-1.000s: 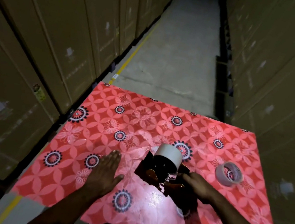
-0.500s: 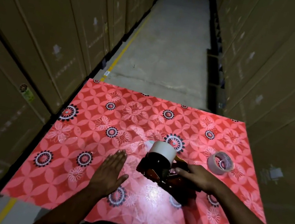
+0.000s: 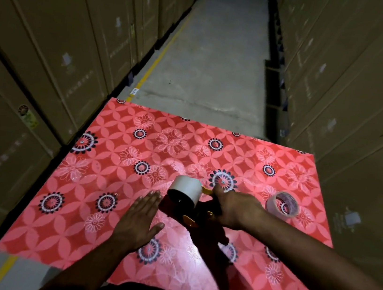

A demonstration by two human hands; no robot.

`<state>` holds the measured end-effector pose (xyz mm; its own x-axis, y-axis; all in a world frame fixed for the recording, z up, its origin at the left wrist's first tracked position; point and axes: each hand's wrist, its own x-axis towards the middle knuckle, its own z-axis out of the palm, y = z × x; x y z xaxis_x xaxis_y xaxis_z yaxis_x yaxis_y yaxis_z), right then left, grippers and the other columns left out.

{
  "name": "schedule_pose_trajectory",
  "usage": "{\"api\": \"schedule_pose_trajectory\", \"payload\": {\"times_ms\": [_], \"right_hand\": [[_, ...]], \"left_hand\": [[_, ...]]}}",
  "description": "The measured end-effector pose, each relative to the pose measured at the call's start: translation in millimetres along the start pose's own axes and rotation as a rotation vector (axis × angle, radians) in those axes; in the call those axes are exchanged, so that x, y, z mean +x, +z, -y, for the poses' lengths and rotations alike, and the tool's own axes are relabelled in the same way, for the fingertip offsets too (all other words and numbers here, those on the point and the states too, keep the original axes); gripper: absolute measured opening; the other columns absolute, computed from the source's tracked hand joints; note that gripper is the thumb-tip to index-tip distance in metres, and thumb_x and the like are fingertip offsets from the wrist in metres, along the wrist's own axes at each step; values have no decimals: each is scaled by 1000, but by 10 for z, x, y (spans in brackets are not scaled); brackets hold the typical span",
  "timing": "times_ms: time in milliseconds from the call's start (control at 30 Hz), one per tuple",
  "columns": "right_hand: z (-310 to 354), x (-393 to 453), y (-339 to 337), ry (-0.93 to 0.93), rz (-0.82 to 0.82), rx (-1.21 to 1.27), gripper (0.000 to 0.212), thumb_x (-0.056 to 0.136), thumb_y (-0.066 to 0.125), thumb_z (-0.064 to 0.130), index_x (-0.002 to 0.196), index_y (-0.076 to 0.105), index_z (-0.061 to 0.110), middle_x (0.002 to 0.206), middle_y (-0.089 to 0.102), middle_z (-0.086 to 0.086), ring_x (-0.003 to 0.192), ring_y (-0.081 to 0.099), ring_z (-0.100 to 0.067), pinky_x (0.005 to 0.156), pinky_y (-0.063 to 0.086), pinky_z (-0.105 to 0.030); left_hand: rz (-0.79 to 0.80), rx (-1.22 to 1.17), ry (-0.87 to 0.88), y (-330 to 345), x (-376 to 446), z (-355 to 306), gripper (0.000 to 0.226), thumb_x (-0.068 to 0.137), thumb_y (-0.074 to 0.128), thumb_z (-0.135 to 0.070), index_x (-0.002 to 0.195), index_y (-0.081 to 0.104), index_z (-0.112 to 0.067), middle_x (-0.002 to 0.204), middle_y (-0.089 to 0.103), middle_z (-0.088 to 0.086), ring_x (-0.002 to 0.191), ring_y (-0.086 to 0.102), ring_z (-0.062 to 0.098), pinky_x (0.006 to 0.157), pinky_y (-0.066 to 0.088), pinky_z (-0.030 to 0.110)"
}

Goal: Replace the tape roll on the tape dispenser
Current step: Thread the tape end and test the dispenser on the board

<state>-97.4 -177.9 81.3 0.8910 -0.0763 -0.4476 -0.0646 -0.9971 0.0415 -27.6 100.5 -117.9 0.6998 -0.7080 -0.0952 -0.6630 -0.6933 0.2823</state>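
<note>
A dark red tape dispenser (image 3: 176, 210) with yellow parts lies on the red flowered table cover (image 3: 114, 158), near the middle. A white tape roll (image 3: 186, 188) sits on its spindle. My right hand (image 3: 233, 208) grips the dispenser's body from the right, fingers wrapped over it. My left hand (image 3: 138, 221) lies flat on the cover, fingers apart, its fingertips just left of the dispenser. A second, nearly clear tape roll (image 3: 281, 204) rests on the cover to the right of my right hand.
Tall stacks of brown cardboard boxes (image 3: 51, 51) wall in the aisle on both sides. A grey concrete floor (image 3: 212, 61) with a yellow line runs ahead beyond the table's far edge.
My right hand has shifted forward along the dispenser and closed more over its body. The dispenser has turned slightly. My left hand stays flat beside it.
</note>
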Motion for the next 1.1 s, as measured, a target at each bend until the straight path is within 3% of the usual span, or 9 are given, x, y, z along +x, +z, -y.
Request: {"api": "schedule_pose_trajectory", "payload": {"times_ms": [167, 300, 467, 600, 700, 767, 833, 967, 1100], "right_hand": [[485, 126, -39, 63, 18, -178, 42, 99, 52, 32, 134, 39, 13, 122, 69, -8, 109, 69, -33, 71, 39, -35], [465, 341, -196, 96, 24, -227, 48, 101, 49, 38, 139, 37, 11, 129, 65, -9, 117, 66, -32, 80, 46, -32], [-73, 494, -630, 227, 163, -482, 52, 97, 55, 31, 145, 42, 14, 142, 50, -6, 128, 57, -31, 97, 54, -47], [-478, 507, -670, 360, 128, -186, 67, 79, 70, 46, 134, 46, 16, 125, 64, -4, 114, 66, -29, 86, 54, -38], [-636, 539, -517, 420, 30, 221, 71, 73, 75, 56, 119, 44, 11, 106, 69, -9, 73, 69, -28, 58, 50, -32], [-647, 507, -379, 424, -39, 618, 58, 75, 76, 54, 101, 49, 9, 88, 68, -14, 52, 63, -26, 44, 48, -29], [-584, 486, -146, 431, -76, 995, 44, 76, 75, 51, 83, 60, 10, 66, 62, -13, 45, 56, -25, 44, 46, -31], [-474, 639, 570, 535, -13, 1563, 81, 55, 82, 72, 95, 73, 2, 78, 66, -19, 61, 61, -31, 56, 48, -41], [-259, 517, 884, 518, 166, 1852, 58, 73, 70, 70, 71, 62, 13, 53, 42, -8, 42, 36, -22, 48, 26, -27]], "left_hand": [[-43, -10, 40, -35, -22, 8, 83, 99, 30, -69, 158, 27, -10, 166, 17, 10, 155, 17, 25, 124, 2, 32], [-35, -3, 24, -36, -35, 2, 90, 97, 27, -73, 160, 26, -10, 167, 15, 10, 156, 18, 26, 124, 1, 33], [-25, 2, 22, -46, -41, -16, 91, 96, 18, -76, 163, 7, -15, 170, -1, 3, 158, -1, 20, 125, 0, 37], [-12, -4, 1, -12, -35, -16, 89, 97, 23, -74, 162, 14, -13, 171, 8, 5, 158, 7, 21, 124, 7, 40], [-3, -11, -5, -1, -29, -17, 90, 97, 23, -75, 163, 11, -15, 171, 6, 4, 158, 3, 19, 125, 6, 40], [-4, 3, -15, -2, -28, -6, 90, 96, 26, -75, 163, 8, -16, 171, 4, 3, 158, 0, 18, 126, 4, 39], [14, 16, -17, -18, -25, -18, 90, 96, 25, -75, 163, 5, -17, 171, 0, 1, 158, -4, 17, 126, 1, 39], [27, -1, -19, -27, -25, -22, 89, 97, 24, -75, 163, 7, -17, 171, 1, 2, 158, -1, 18, 125, 3, 39], [38, 6, -15, -48, -31, -20, 88, 97, 23, -74, 163, 4, -18, 171, -3, 1, 158, -6, 17, 126, 0, 39]]}}
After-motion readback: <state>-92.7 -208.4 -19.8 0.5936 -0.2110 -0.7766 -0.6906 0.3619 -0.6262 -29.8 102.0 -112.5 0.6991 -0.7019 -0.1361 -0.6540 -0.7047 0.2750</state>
